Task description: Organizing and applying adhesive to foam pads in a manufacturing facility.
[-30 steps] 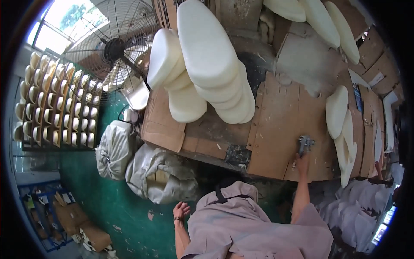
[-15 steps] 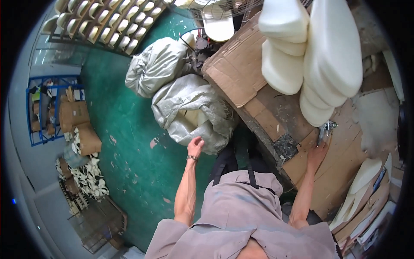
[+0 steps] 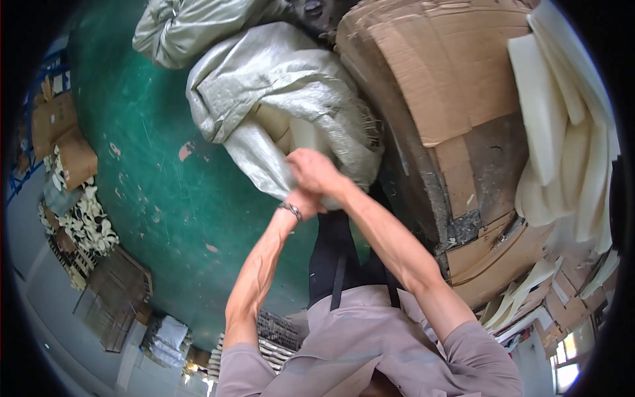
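Both hands meet at the near rim of a silvery woven sack (image 3: 271,63). The sack stands on the floor with its mouth gaping, and cream-coloured pieces (image 3: 309,137) show inside. My right hand (image 3: 316,172) lies over the left at this rim, its curled fingers smeared by motion. Just below it, touching or nearly touching the right, is my left hand (image 3: 304,201), with a bracelet (image 3: 291,210) on the wrist. The right hand and the sack's edge hide its fingers. Whether either hand grips the rim cannot be made out.
A second, tied sack (image 3: 192,30) stands beyond on the left. To the right is a workbench covered with cardboard (image 3: 450,73), with pale foam pieces (image 3: 562,126) at its far side. Cardboard boxes (image 3: 76,155) and a heap of white pieces (image 3: 92,225) sit far left on the green floor.
My right hand has left the bench top at the right and come across to the sack, joining the left. The view has shifted, so the sack looks nearer.
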### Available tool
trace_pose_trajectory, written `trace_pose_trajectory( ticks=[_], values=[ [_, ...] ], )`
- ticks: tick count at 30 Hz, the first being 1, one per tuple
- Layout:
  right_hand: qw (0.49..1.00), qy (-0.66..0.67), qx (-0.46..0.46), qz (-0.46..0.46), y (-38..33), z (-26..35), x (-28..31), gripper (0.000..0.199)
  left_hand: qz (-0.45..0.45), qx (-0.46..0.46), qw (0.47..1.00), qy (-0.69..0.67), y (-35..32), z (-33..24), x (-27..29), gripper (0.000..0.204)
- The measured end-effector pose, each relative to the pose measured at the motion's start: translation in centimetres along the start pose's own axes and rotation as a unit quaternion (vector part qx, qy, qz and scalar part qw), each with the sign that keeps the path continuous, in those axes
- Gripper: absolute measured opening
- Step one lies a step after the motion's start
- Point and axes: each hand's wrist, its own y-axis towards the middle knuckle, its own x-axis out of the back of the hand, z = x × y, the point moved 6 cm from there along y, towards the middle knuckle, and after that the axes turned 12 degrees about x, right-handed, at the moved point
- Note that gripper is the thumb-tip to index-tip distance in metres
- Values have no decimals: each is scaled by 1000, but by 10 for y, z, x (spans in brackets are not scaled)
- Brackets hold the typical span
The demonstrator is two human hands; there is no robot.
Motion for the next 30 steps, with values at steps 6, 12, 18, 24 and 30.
trace_pose_trajectory(
  ticks=[6,12,18,24,30],
  values=[
    [960,-140,-239,35,-111,-156,44,47,74,77,978,-177,-67,-7,-21,59],
    [930,-80,-353,63,-86,-127,6,53,9,166,927,-336,-64,25,2,54],
    [813,268,-480,-192,-93,-115,-66,38,-255,326,829,-376,-21,79,47,38],
    [756,182,-584,-232,-166,-134,-90,46,-403,313,814,-278,3,95,60,55],
    [625,524,-485,-316,-146,-188,-116,50,-384,318,797,-342,70,156,55,89]
  ],
)
